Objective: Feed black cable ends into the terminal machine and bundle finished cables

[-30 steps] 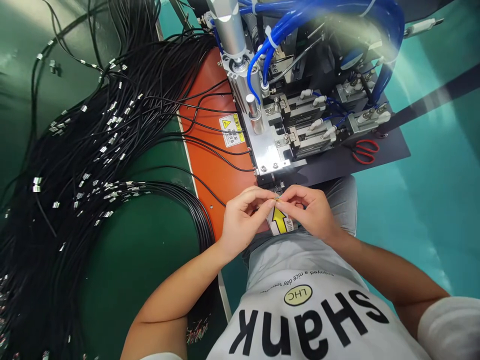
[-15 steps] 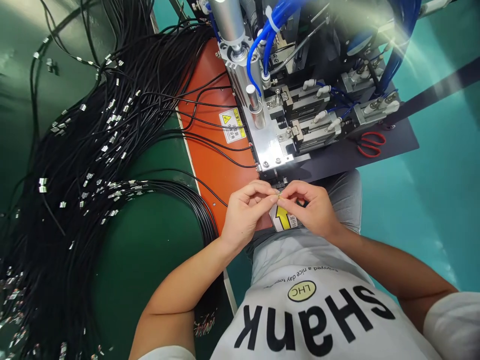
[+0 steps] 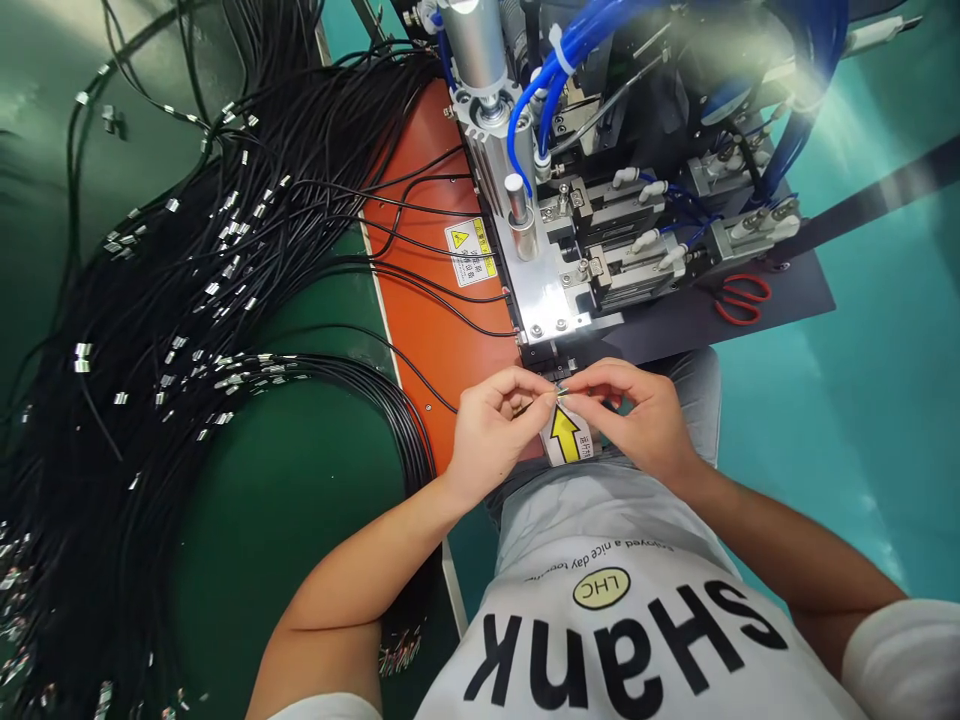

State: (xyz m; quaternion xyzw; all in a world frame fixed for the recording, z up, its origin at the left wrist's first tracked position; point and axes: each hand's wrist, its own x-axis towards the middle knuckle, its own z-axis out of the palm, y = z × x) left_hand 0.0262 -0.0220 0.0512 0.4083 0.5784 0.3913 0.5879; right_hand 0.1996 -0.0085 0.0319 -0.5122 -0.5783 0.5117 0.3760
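My left hand (image 3: 495, 430) is closed in a pinch in front of the machine. A thin black cable (image 3: 421, 378) runs in from the left and passes behind this hand; its end appears to be between my fingertips. My right hand (image 3: 645, 415) pinches at the same spot from the other side, and the fingertips of both hands almost meet. The tiny bright piece (image 3: 562, 392) between them is too small to make out. Just below lies a white label with a yellow arrow (image 3: 566, 436).
A machine with a metal block (image 3: 536, 290), cylinders and blue air hoses (image 3: 577, 45) stands ahead on an orange plate (image 3: 427, 300). Large bundles of black cables (image 3: 300, 130) with metal-tipped ends cover the green table (image 3: 262, 520) at left. Red-handled scissors (image 3: 742, 300) lie at right.
The view has shifted slightly. My right fingers have drawn back a little to the right, and a small bright piece shows more clearly between the fingertips.
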